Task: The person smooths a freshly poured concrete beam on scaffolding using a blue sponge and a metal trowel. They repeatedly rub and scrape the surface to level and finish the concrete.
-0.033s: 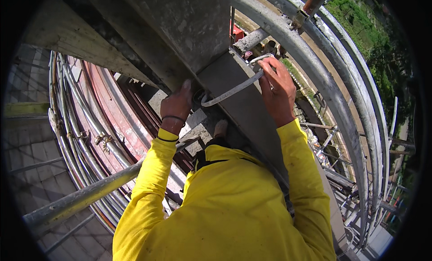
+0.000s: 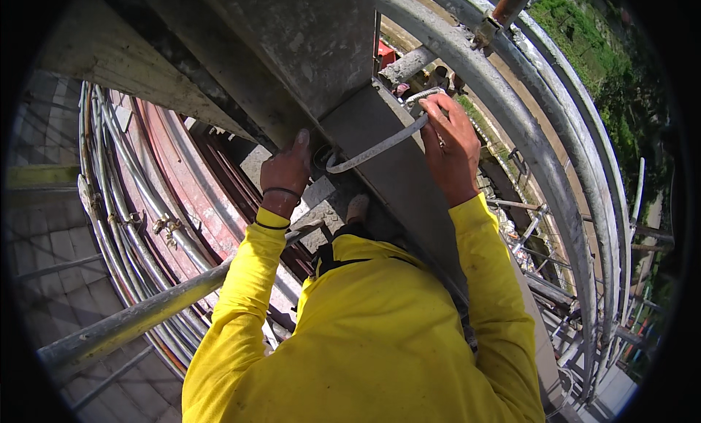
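My right hand pinches one end of a pale grey, rope-like cord between thumb and fingers. From there the cord sags leftward and bends round at the edge of a grey ledge. A short upper length of it loops back by my fingertips. Close to the cord's other end, my left hand is closed against the foot of a dark upright panel, thumb pointing up. Its fingers curl out of sight, and what they grip is hidden. A dark rounded thing shows beside that hand.
Curved metal scaffold pipes sweep round the right side, with ground and greenery far below. On the left, a straight pipe crosses near my forearm, over bent tubes and a reddish curved surface. A foot stands below my hands.
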`<state>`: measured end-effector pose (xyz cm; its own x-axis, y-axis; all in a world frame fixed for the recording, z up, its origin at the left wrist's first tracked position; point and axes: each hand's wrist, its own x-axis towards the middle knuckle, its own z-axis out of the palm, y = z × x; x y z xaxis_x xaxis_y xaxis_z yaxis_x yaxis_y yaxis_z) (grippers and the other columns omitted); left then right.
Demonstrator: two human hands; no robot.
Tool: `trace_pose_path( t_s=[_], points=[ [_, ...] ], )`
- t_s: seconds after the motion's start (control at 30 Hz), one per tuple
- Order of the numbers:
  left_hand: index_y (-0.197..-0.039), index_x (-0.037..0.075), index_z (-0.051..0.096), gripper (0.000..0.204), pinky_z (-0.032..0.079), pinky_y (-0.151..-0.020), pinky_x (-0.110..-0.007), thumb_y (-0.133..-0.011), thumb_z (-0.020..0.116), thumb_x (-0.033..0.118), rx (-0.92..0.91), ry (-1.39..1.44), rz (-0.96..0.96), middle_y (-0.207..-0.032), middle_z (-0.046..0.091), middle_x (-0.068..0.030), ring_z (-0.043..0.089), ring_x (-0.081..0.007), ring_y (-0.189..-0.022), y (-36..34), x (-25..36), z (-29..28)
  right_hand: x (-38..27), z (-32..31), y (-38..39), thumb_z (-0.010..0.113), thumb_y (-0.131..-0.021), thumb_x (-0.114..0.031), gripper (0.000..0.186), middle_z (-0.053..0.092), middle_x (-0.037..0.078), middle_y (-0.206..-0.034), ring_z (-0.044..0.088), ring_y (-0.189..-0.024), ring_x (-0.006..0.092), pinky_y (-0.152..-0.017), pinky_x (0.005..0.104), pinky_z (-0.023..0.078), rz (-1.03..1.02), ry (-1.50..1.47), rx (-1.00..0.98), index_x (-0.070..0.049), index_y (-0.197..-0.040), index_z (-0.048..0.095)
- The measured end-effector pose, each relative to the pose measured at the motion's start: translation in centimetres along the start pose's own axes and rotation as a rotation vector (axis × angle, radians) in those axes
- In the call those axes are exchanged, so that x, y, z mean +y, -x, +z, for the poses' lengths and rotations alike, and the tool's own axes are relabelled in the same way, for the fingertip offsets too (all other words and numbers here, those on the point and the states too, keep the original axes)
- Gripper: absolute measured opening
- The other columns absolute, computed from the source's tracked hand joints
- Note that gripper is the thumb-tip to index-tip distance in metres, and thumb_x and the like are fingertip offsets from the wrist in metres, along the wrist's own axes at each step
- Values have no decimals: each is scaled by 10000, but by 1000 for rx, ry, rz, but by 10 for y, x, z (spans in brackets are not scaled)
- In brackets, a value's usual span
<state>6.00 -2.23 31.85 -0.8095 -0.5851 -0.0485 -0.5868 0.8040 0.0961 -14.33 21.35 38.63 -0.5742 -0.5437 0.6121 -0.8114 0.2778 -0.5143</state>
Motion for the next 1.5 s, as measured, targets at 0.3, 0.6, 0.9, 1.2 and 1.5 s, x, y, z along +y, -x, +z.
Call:
trace_pose_path(
  t_s=[0.3, 0.6, 0.9, 1.2, 1.5],
  points=[
    [-1439, 247, 523, 395, 576, -698, -545, -1048, 485, 286, -38, 65, -46, -1063, 748, -190, 739, -428, -842, 3, 9, -5, 2, 1, -3, 712, -865, 29, 402, 699, 129, -1239, 688, -1143, 346, -973, 414, 550, -33, -9, 3, -94, -1247, 705],
    [-1454, 239, 500, 417, 567, -647, -553, -1043, 485, 303, 37, 111, 16, -930, 751, -203, 730, -437, -779, -3, 6, 12, 6, 4, -3, 706, -870, 22, 391, 705, 125, -1242, 691, -1146, 342, -955, 417, 558, -54, 17, -6, -95, -1243, 713],
    [-1440, 230, 513, 402, 570, -659, -567, -1045, 472, 294, -50, 83, -9, -938, 755, -211, 735, -441, -808, -9, 8, 11, 3, 2, -8, 715, -866, 20, 377, 707, 123, -1236, 693, -1143, 338, -961, 410, 556, -52, 11, -23, -89, -1227, 724],
    [-1440, 234, 516, 410, 583, -712, -548, -1032, 493, 264, -74, 71, -23, -994, 759, -190, 743, -421, -858, -10, 18, 2, 8, 5, -6, 722, -857, 19, 399, 708, 123, -1243, 687, -1163, 341, -986, 409, 549, -45, -11, -23, -96, -1239, 726],
    [-1489, 248, 492, 445, 578, -655, -547, -1045, 477, 269, 15, 56, 57, -875, 746, -199, 740, -419, -765, -14, 10, 17, 6, 3, -7, 723, -858, 22, 383, 712, 123, -1238, 689, -1168, 339, -1000, 415, 547, -26, -7, -33, -88, -1224, 730]
  ],
)
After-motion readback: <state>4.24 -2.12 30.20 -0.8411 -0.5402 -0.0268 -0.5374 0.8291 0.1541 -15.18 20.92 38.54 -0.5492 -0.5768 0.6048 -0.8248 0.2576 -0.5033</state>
